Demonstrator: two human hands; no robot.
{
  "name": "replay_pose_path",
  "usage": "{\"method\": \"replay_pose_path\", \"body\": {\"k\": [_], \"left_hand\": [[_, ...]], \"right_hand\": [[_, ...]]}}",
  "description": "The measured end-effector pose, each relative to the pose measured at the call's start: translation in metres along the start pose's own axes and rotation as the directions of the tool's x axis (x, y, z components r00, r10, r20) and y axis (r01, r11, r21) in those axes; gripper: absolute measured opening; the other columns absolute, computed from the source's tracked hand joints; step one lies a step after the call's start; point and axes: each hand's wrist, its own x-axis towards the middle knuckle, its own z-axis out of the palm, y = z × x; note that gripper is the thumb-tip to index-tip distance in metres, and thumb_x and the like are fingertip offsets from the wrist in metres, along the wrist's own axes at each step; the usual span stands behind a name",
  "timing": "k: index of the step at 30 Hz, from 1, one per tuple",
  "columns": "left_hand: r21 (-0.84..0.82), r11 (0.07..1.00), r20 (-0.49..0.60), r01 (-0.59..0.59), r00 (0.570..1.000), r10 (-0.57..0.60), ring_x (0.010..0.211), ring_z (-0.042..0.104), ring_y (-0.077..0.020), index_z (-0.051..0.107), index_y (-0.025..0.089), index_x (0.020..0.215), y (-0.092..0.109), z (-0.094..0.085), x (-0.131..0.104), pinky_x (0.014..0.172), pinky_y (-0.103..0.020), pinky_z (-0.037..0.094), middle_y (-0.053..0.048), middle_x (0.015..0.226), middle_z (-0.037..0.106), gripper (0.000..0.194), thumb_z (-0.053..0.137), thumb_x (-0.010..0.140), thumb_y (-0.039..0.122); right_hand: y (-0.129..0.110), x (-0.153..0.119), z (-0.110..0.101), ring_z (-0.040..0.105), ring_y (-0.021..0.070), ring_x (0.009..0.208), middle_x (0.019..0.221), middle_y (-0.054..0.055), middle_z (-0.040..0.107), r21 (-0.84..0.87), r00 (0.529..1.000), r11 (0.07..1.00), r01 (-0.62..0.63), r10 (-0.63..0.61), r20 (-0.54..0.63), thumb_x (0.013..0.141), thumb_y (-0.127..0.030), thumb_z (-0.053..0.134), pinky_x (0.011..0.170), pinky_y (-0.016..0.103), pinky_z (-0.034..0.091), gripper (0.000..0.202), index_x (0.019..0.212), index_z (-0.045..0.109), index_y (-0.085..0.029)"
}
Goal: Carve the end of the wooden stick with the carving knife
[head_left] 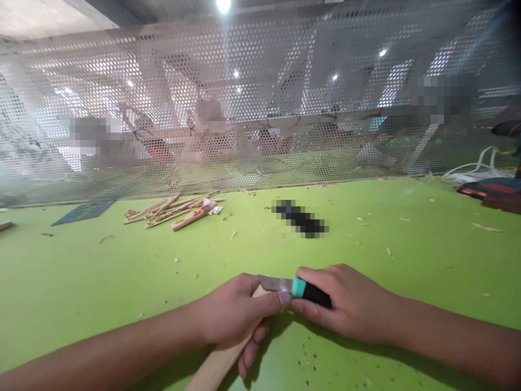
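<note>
My left hand [240, 309] is wrapped around a pale wooden stick [217, 364], which slants up from the bottom edge of the view. Its thumb presses near the blade of a knife [311, 293]. That knife has a black and teal handle and a short flat metal blade. My right hand [354, 304] grips the handle, with the blade pointing left. The blade lies across the upper end of the stick, close to the left thumb and forefinger. Where the edge meets the wood is partly hidden by the left thumb.
Across the green table [122, 260] lie scattered wood shavings. Several wood strips [175, 212] form a pile at the back left, beside a dark flat sheet [83, 212]. A blurred black object [301, 220] lies ahead. A perforated metal screen [244, 108] closes the back; a power tool [496, 187] is far right.
</note>
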Motion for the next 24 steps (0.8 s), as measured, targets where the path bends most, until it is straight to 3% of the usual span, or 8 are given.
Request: {"method": "replay_pose_path", "body": {"k": [15, 24], "left_hand": [[0.008, 1.000, 0.022, -0.008, 1.000, 0.007, 0.033, 0.052, -0.0108, 0.047, 0.020, 0.066, 0.0004, -0.0005, -0.0015, 0.036, -0.018, 0.042, 0.006, 0.046, 0.049, 0.050, 0.053, 0.093, 0.061], [0.032, 0.999, 0.023, 0.011, 1.000, -0.012, 0.033, 0.052, -0.0107, 0.046, 0.020, 0.064, 0.0012, -0.0006, -0.0012, 0.037, -0.019, 0.044, 0.005, 0.046, 0.049, 0.056, 0.052, 0.092, 0.069]], "right_hand": [[-0.0017, -0.0005, -0.0014, 0.052, 0.0154, 0.055, 0.070, 0.001, 0.064, 0.008, 1.000, 1.000, 0.002, -0.002, 0.011, 0.099, -0.059, 0.052, 0.053, 0.026, 0.023, 0.041, 0.085, 0.057, -0.020], [-0.0003, -0.0010, 0.0000, 0.052, 0.0147, 0.054, 0.070, 0.000, 0.064, -0.002, 1.000, 1.000, 0.004, -0.004, 0.001, 0.099, -0.061, 0.052, 0.052, 0.026, 0.022, 0.043, 0.085, 0.057, -0.020]]}}
